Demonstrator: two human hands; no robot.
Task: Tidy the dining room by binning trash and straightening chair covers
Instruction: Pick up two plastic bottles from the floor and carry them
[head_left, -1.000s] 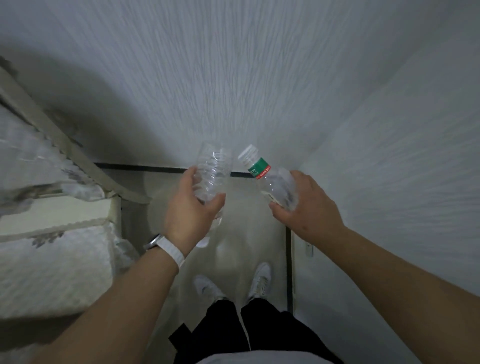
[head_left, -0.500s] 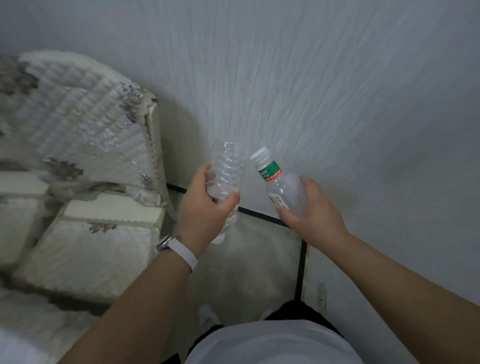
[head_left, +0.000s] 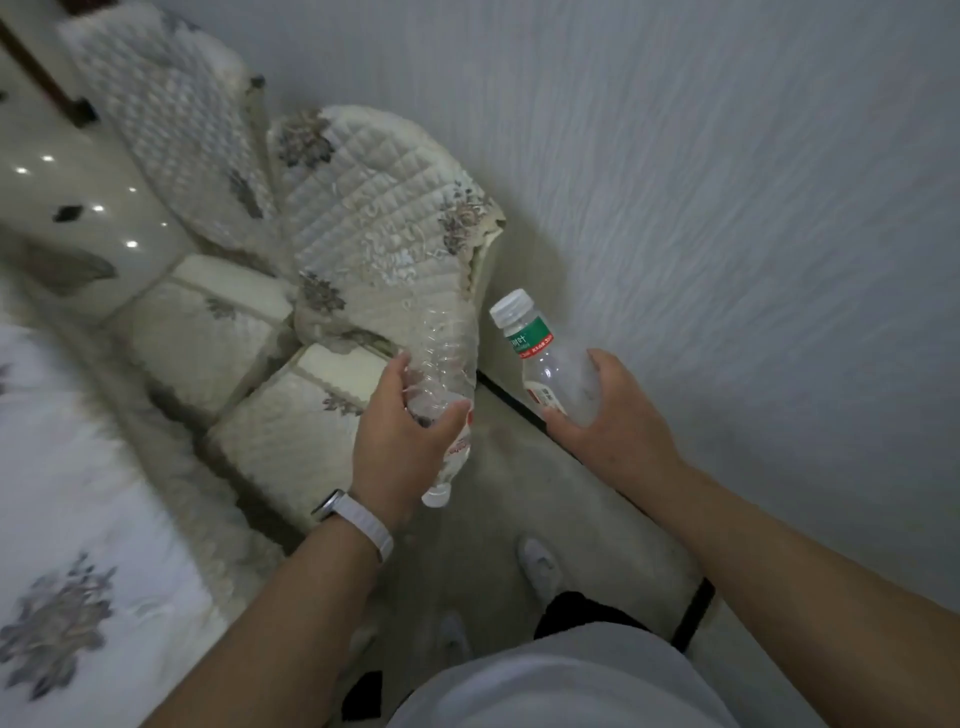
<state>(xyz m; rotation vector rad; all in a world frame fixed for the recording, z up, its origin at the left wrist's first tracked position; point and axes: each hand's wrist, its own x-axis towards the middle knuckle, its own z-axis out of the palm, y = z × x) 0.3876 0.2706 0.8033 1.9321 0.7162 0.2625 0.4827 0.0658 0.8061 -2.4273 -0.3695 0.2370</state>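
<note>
My left hand (head_left: 402, 441) grips a clear, crumpled plastic bottle (head_left: 447, 358) upside down, its white cap pointing toward me. My right hand (head_left: 608, 421) holds a second clear bottle (head_left: 540, 364) with a white cap and a green and red label, cap pointing away. Both bottles look empty. Just beyond my left hand stands a chair with a quilted cream cover (head_left: 374, 223) bearing grey flower patterns; its top right corner looks rumpled. A second covered chair (head_left: 171, 119) stands behind it.
A white textured wall (head_left: 727, 208) runs close along my right. A table with a white flowered cloth (head_left: 67, 519) fills the lower left. Quilted seat cushions (head_left: 291, 421) sit between table and chair backs. My feet stand on a narrow strip of beige floor (head_left: 519, 499).
My view has swung left, bringing both covered chairs and the table into sight. Both hands keep holding their bottles in the same pose.
</note>
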